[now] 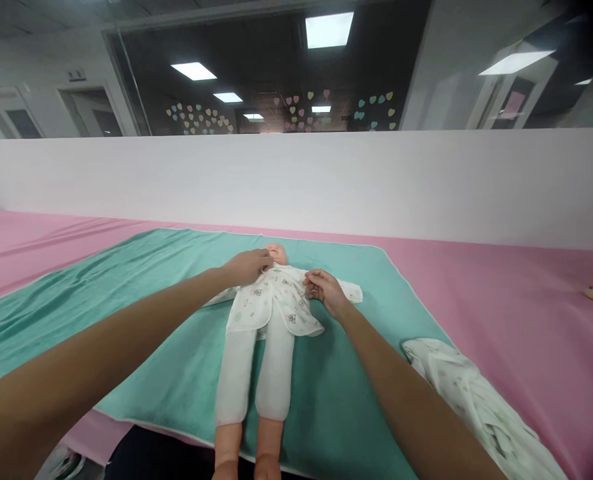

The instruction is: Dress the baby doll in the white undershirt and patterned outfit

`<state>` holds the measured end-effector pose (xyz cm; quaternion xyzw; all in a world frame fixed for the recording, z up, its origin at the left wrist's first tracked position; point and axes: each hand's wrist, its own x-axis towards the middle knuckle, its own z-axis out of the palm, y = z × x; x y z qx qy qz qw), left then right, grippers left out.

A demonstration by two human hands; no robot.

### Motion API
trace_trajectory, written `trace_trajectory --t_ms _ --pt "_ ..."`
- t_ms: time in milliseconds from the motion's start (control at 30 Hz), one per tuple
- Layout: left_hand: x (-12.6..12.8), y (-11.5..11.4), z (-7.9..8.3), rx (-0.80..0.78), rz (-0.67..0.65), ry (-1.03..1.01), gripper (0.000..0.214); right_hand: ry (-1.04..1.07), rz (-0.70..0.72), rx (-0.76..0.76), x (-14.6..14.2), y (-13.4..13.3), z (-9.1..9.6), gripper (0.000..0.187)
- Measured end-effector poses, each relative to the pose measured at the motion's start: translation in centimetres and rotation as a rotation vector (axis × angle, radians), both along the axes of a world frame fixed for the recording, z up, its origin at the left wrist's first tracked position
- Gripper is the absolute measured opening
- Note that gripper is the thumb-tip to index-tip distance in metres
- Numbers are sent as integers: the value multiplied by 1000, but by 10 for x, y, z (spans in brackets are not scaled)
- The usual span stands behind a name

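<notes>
The doll lies on the green sheet, trousers on, jacket around it but parted at the hem. My left hand meets the collar, my right hand the jacket's side; whether either grips, I cannot tell.

The doll lies on the sheet, frame centre. Cloth, lower right. Wall behind, spanning the frame.

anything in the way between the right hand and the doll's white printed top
Nothing visible: the right hand is at the side of the white printed top, by its outstretched sleeve. The crumpled cloth lies off to the right, not between them.
</notes>
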<state>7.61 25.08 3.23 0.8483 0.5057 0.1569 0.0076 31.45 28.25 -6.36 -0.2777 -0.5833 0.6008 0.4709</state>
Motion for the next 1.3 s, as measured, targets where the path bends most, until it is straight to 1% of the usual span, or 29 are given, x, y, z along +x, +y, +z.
trace_trajectory --t_ms 67,100,133,200,267,333,400,467,533,567,633,700,767,800,867,933,1000,1033,1100,1200,1267,1300 --pt "-1 -12 -6 78 -5 62 21 -78 32 21 -7 -6 -2 26" --pt "-2 -19 -10 108 20 41 25 -136 53 49 -11 -10 -2 29" --pt "-4 -26 -16 121 67 -21 27 -208 69 90 -13 -14 -1 32" --pt "-11 -40 -30 107 201 -204 27 -368 89 195 -15 -24 4 36" --pt "-21 -54 -46 41 351 -403 29 -504 105 277 -12 -34 10 40" --pt "-32 -65 -61 -88 469 -567 38 -579 138 308 -8 -43 17 41" --pt "-38 -71 -71 -241 517 -685 46 -640 168 320 -5 -50 22 43" --pt "-39 -70 -75 -338 503 -779 52 -694 179 310 -7 -57 24 45" --pt "-34 -63 -75 -348 463 -876 55 -731 167 288 -12 -62 25 46" --pt "-31 -58 -74 -338 438 -931 56 -737 139 287 -16 -64 24 46" --pt "-26 -47 -72 -315 385 -1031 55 -719 11 320 -24 -65 24 46" --pt "-23 -38 -72 -303 325 -1091 52 -659 -184 341 -31 -66 24 46" --pt "-24 -31 -75 -280 316 -1079 51 -576 -339 317 -38 -67 25 45" --pt "-26 -29 -77 -271 330 -1056 50 -544 -371 301 -41 -69 26 44" --pt "-30 -26 -84 -270 368 -1006 49 -529 -381 310 -49 -73 28 42" --pt "-34 -26 -91 -291 415 -992 43 -569 -360 390 -55 -78 30 40" --pt "-38 -25 -94 -327 434 -1052 36 -599 -328 459 -59 -83 31 39" --pt "-40 -26 -94 -336 433 -1107 34 -589 -319 464 -59 -85 32 38" --pt "-45 -27 -90 -336 398 -1264 32 -533 -326 431 -53 -91 33 37" --pt "-51 -31 -79 -338 350 -1441 32 -481 -435 389 -28 -108 32 36" --pt "-53 -35 -75 -356 345 -1470 32 -552 -528 381 -1 -125 30 33" --pt "-53 -37 -74 -357 347 -1467 31 -629 -570 376 15 -134 29 31"
